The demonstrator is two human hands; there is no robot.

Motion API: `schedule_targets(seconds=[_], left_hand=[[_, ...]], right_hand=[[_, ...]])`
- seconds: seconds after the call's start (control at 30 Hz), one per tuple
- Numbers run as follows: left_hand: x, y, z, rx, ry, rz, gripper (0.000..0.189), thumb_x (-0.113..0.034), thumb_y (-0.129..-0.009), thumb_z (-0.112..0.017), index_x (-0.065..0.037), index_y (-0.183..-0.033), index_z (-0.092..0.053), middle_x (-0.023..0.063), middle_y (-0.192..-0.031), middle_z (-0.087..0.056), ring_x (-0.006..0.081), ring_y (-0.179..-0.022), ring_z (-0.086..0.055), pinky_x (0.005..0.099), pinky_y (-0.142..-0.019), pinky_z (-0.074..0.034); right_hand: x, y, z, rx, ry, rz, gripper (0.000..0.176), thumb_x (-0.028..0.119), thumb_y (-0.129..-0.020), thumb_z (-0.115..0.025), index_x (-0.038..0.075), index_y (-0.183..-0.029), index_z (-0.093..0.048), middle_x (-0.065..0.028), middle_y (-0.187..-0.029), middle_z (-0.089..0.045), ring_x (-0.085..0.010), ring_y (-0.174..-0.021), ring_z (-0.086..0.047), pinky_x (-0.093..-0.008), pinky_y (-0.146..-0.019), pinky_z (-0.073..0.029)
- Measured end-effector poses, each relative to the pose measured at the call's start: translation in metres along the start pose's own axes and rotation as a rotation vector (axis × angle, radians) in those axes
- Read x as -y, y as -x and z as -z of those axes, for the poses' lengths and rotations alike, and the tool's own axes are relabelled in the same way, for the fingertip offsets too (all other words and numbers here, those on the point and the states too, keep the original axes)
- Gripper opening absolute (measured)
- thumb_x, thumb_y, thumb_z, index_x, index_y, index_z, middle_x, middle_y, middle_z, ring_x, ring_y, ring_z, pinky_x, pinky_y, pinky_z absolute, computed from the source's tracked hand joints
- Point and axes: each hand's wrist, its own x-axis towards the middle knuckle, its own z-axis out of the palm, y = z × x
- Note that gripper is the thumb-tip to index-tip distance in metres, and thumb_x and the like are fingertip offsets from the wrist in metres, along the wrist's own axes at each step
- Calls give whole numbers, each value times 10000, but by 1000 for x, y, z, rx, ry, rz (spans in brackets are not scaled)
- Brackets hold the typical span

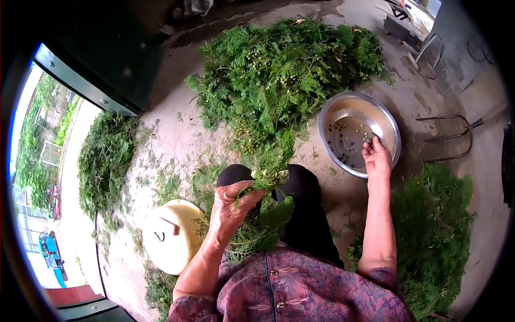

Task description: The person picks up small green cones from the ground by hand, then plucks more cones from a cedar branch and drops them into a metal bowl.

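Note:
My left hand (pixel 236 199) is closed round a leafy green conifer branch (pixel 273 158), held above my knees. Its flat sprays stick out above the fist and hang below it over my lap. Over the right rim of a wide metal basin (pixel 331 147) is my right hand (pixel 377 155), its fingers drawn together. Whether anything sits between those fingertips is too small to tell. Several small round green and brown cones (pixel 343 140) are scattered on the basin floor.
A large heap of cut conifer branches (pixel 284 70) lies ahead. More piles are at the left (pixel 104 161) and at the lower right (pixel 434 231). A pale yellow round lid or stool (pixel 177 252) stands by my left arm. A metal fork (pixel 456 139) lies right of the basin.

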Motion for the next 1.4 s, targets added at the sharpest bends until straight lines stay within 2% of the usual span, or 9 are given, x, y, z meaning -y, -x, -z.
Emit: schedule_targets(seconds=[0.17,0.3,0.63,0.7,0.8,0.9,0.97,1.13,1.4], left_hand=[[19,7,-7,-48,-19,-91,191,-78,-764,-628,23,-926,-627,38,-716,-626,65,-659,-524,233,-609,-440],[26,15,6,-54,-49,-132,168,-62,-764,-614,13,-914,-622,50,-702,-615,69,-642,-520,238,-599,-440],[54,35,22,-222,73,-134,171,-54,-744,-615,-20,-911,-622,55,-708,-633,83,-634,-554,242,-614,-452],[54,39,26,-283,14,-182,181,-48,-732,-621,-21,-910,-618,71,-729,-633,112,-644,-570,257,-630,-456],[56,40,31,-283,-54,-250,195,-26,-709,-621,-17,-903,-614,84,-739,-625,151,-645,-583,262,-632,-458],[57,41,29,-205,-72,-272,202,-4,-694,-616,-6,-896,-607,89,-723,-614,157,-640,-582,267,-620,-459],[56,42,27,-178,-154,-350,242,25,-645,-622,11,-885,-599,104,-695,-590,194,-607,-573,283,-580,-454],[55,43,24,-171,-259,-456,269,36,-599,-637,-1,-863,-604,96,-646,-557,228,-551,-543,299,-508,-424],[64,47,20,-252,-356,-438,245,7,-617,-682,-29,-850,-612,92,-706,-581,222,-589,-573,295,-528,-446]], right_hand=[[-9,147,-103,652,578,136,133,55,-827,-595,46,-954,-633,-16,-734,-587,-55,-525,-493,-189,-487,-414],[-44,186,-131,972,755,526,296,-12,-746,-640,41,-1036,-614,-75,-784,-561,-158,-647,-551,-261,-570,-452],[-86,216,-146,828,821,651,180,-26,-734,-633,6,-907,-596,-94,-765,-551,-220,-672,-562,-288,-602,-458],[-79,219,-144,767,626,147,158,-13,-784,-595,-1,-938,-561,-63,-862,-558,-128,-684,-553,-233,-579,-442],[-77,214,-150,739,157,-255,240,10,-811,-543,16,-1049,-512,-53,-851,-529,-69,-618,-507,-190,-522,-390],[-69,211,-157,742,412,-188,227,13,-813,-549,18,-1040,-540,-27,-828,-527,-69,-615,-493,-191,-527,-395],[-71,202,-163,925,880,588,177,10,-805,-574,44,-977,-603,-60,-757,-506,-177,-621,-520,-259,-551,-433],[-71,200,-159,1075,1084,588,265,-42,-734,-600,60,-978,-599,-116,-801,-513,-276,-708,-562,-349,-596,-463],[-72,198,-148,981,1078,659,274,-82,-719,-581,52,-952,-526,-132,-832,-503,-313,-738,-549,-363,-614,-451]])
